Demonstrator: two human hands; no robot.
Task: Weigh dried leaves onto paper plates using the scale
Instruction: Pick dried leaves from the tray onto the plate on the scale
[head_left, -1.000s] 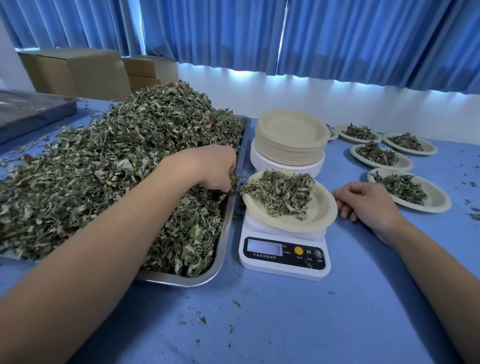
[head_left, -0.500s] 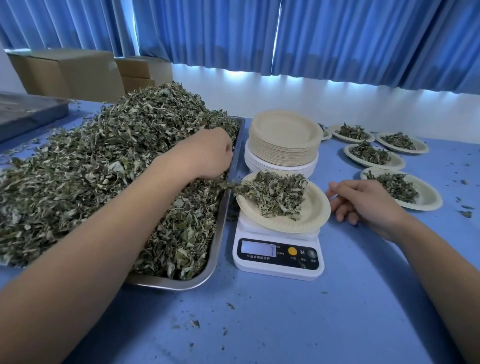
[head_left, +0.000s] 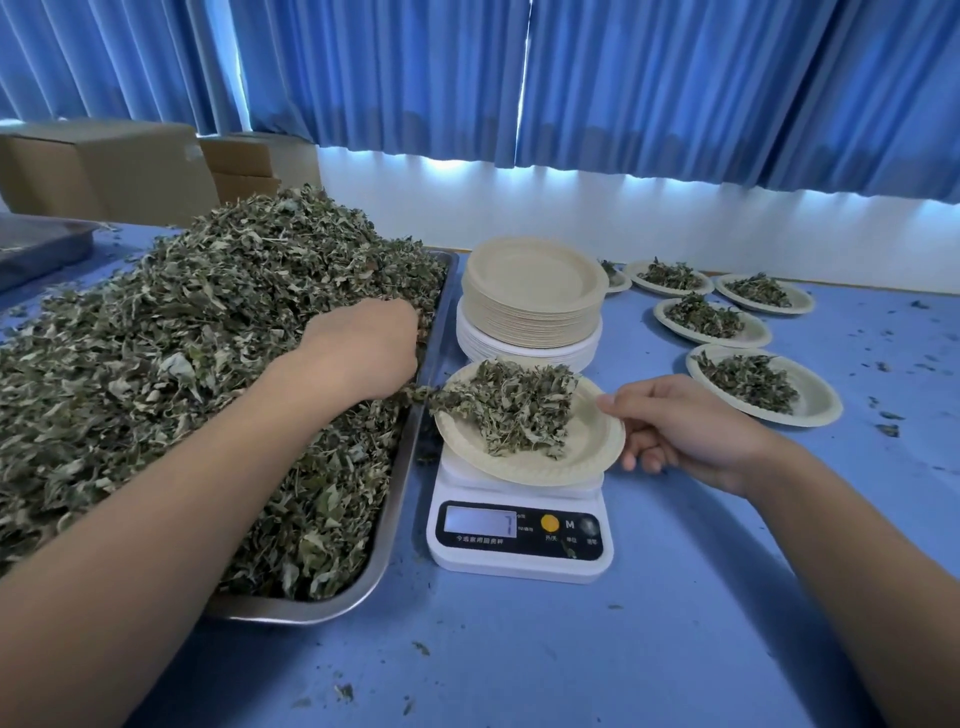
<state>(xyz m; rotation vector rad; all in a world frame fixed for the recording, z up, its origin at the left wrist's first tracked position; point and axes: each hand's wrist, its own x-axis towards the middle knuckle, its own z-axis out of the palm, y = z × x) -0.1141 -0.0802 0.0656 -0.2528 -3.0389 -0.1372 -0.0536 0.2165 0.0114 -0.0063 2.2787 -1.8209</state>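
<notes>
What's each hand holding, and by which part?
Left hand grips a clump of dried leaves; right hand touches the plate at its right rim, grip unclear.

I see the tray heaped with dried leaves on the left of the table. The scale sits just right of the tray's near end, with a paper plate of leaves on it. Behind the scale stands a stack of plates; filled plates lie to the right, and cardboard boxes sit far left behind the tray.
</notes>
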